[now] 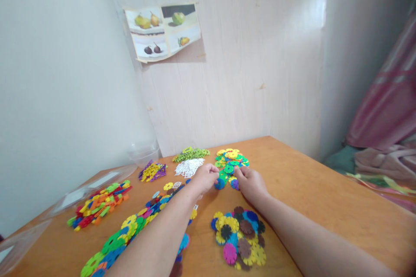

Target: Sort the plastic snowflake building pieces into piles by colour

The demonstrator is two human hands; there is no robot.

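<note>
At the near edge of a pile of green and yellow notched plastic discs, both of my hands are at work. My left hand is closed, its fingertips pinched together. Just below those fingertips is a blue notched disc; whether they grip it I cannot tell. My right hand is curled shut at the right side of the pile, with its fingertips against the discs. A purple-blue disc lies beside it. What either hand holds is hidden or too small to make out. Nearer me, between my forearms, lies a mixed pile of notched discs.
Under my left forearm runs a long row of colourful discs. Further left are bright plastic pieces and purple-yellow pieces. White pieces and green pieces lie behind. A clear tub stands by the wall.
</note>
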